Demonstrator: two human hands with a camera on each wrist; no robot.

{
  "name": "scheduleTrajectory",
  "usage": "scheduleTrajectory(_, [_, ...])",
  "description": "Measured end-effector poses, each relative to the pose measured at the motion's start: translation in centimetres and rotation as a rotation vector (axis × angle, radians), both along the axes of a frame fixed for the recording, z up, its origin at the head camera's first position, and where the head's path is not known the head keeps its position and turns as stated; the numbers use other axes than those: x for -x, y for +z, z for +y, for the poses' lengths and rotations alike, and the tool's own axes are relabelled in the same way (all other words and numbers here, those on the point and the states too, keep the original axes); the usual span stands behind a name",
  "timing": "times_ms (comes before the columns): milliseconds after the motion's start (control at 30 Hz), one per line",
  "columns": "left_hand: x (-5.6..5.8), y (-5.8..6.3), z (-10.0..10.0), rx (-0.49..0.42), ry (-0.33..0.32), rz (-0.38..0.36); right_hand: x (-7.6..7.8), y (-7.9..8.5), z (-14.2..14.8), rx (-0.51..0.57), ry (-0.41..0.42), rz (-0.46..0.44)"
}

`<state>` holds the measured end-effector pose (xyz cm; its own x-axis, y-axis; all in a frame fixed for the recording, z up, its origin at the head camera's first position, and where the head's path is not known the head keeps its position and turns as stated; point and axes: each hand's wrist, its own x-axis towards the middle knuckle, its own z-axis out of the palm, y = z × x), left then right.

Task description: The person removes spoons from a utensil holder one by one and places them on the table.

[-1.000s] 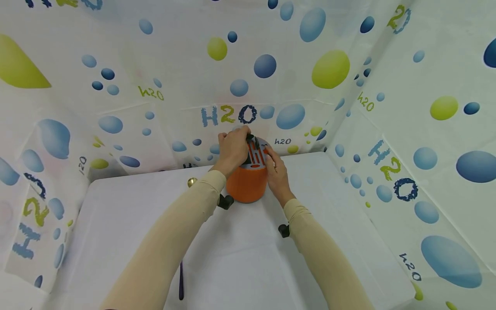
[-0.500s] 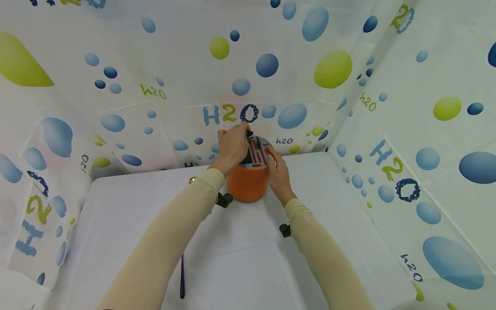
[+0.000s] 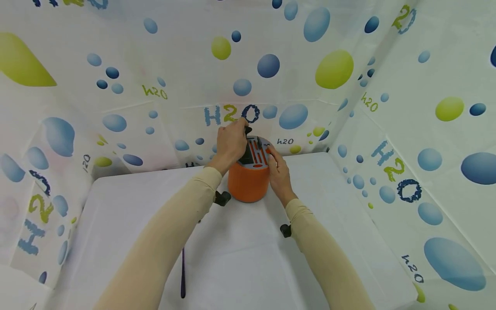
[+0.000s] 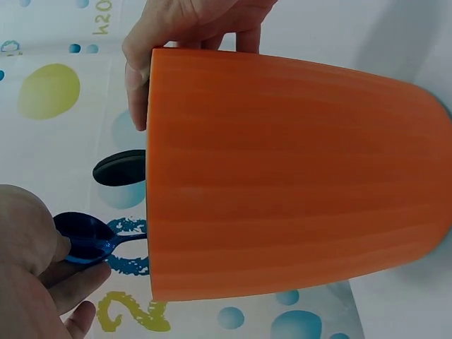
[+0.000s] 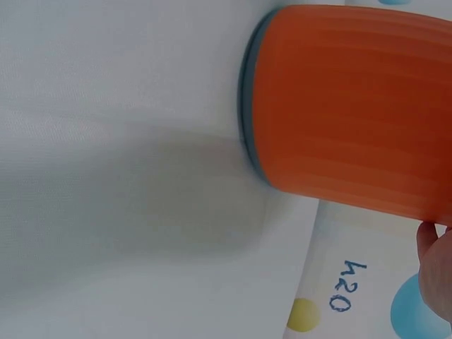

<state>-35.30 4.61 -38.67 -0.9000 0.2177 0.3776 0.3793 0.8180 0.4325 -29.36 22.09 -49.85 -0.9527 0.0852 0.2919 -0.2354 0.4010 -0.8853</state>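
1. Backdrop sheet (image 3: pixel 186 56), white, printed with bubbles and "H2O" lettering; hangs behind and along both sides of a white table (image 3: pixel 333 215).
2. Orange holder (image 3: pixel 249 185), upright, near the table's back edge; grey slotted top (image 3: pixel 257 154) facing the person, which leaves its slots within sight and reach.
3. Right hand (image 3: pixel 280 171), fingers bent over the holder's rim and against its wall – a firm grip, probably to steady the vessel while the other hand works above it.
4. Left hand (image 3: pixel 231 140), pinching a dark blue spoon (image 4: pixel 83 236) by its bowl between thumb and fingers; the stem passes behind the rim, handle end downward. Held by the bowl, presumably, so the narrow end suits a slot; how deep it sits cannot be told.
5. Black utensil head (image 4: pixel 121 168), projecting above the rim beside the spoon, between the two hands; not touched by either, as far as shown.
6. Dark slender handle (image 3: pixel 183 275), lying on the table near the person, partly hidden by the left forearm.
7. Room for moving: scant behind the holder, where table edge and sheet come close; broad to the right and in front; free air above the top.
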Motion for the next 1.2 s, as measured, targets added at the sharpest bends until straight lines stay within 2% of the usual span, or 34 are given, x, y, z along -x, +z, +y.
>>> scheduleTrajectory(500, [0.5, 0.6, -0.3, -0.067, -0.016, 0.085, 0.0, 0.0, 0.1, -0.007, -0.01, -0.01])
scheduleTrajectory(933, [0.5, 1.9, -0.7, -0.093, -0.014, 0.163, 0.0, 0.1, -0.1, -0.001, -0.013, -0.011])
scheduleTrajectory(1200, [0.3, 2.2, -1.1, -0.191, -0.057, 0.145, 0.1, 0.0, -0.1, 0.008, -0.001, 0.002])
